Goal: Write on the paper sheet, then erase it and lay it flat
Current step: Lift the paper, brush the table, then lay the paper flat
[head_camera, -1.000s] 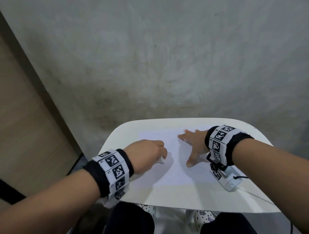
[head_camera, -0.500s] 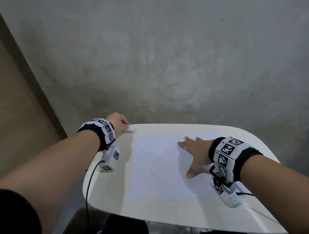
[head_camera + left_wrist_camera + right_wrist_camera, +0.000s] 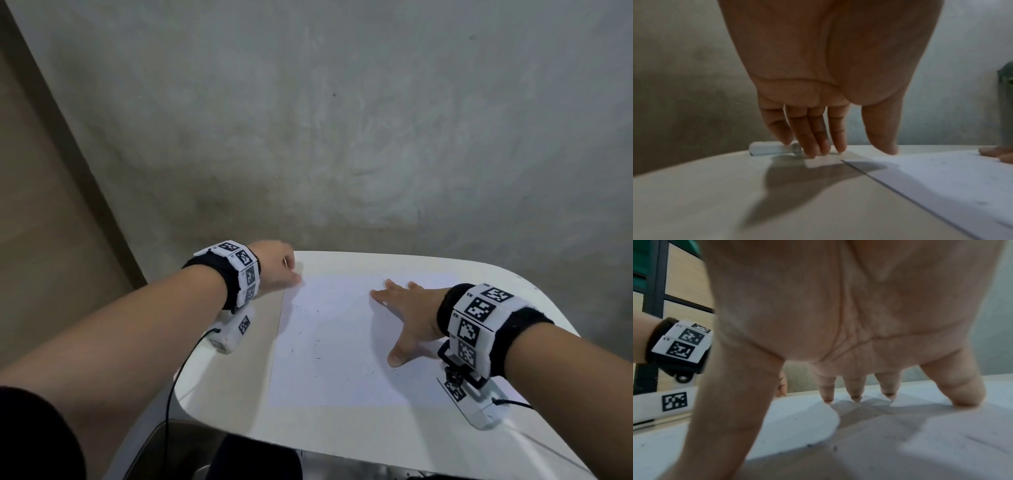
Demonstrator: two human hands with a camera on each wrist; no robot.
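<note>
The white paper sheet (image 3: 335,342) lies flat on the small white table (image 3: 376,435), speckled with dark eraser crumbs. My right hand (image 3: 397,308) rests on its right half, fingers spread and straight; the right wrist view shows the fingertips (image 3: 855,398) pressing the paper (image 3: 797,418). My left hand (image 3: 291,274) is at the table's far left corner, just off the sheet's corner. In the left wrist view its fingers (image 3: 813,146) point straight down onto the table (image 3: 715,194). A white eraser (image 3: 766,148) lies beside the little finger, not gripped. The head view hides the eraser.
A grey wall stands right behind the table, with a wooden panel at the left. The table's rounded edges fall away at left and front. Black cables (image 3: 171,394) hang from both wrist cameras.
My left hand left the middle of the sheet, carried the eraser to the table's far left corner and now has straight fingers beside it. The right hand stayed on the paper.
</note>
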